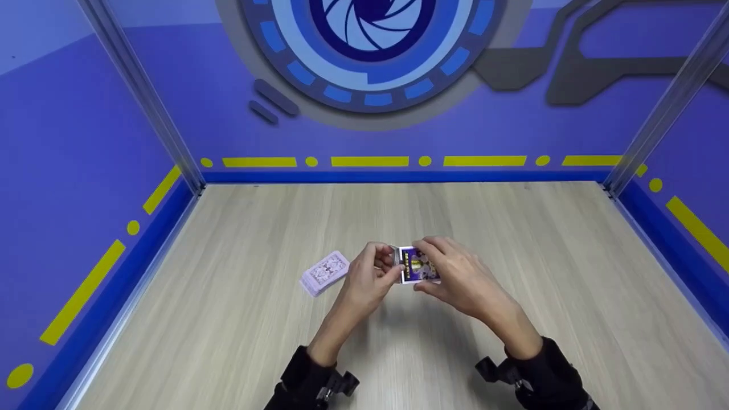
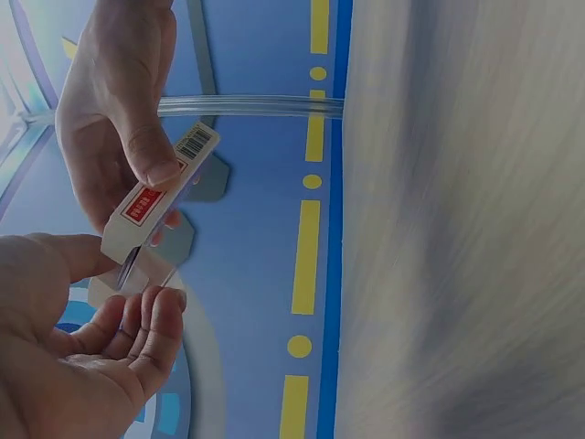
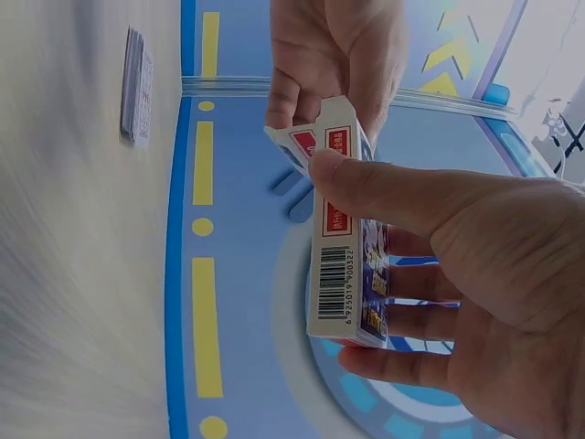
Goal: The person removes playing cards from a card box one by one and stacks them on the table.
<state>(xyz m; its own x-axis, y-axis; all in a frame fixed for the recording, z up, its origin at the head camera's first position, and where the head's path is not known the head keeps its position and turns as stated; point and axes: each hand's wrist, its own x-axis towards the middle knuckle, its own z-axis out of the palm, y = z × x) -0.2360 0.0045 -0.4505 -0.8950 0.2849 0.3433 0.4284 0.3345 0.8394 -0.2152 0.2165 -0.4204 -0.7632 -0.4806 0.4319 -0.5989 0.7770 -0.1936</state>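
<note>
Above the table, both hands hold a small card box (image 1: 420, 265) with a purple picture on its front. The right hand (image 1: 464, 276) grips its right end and sides, and the thumb lies along the narrow barcode side in the right wrist view. At the box's left end the left hand (image 1: 364, 276) pinches the edge, its other fingers curled by the raised end flap (image 3: 294, 146). That end of the box stands open. A stack of playing cards (image 1: 326, 272) with pale purple patterned backs lies on the table, left of the left hand.
The wood-grain table (image 1: 256, 341) is bounded by a blue back wall (image 1: 188, 102) and side walls with yellow markings. Metal posts (image 1: 142, 97) stand at the back corners. Black wrist straps with camera mounts (image 1: 336, 387) are on both forearms.
</note>
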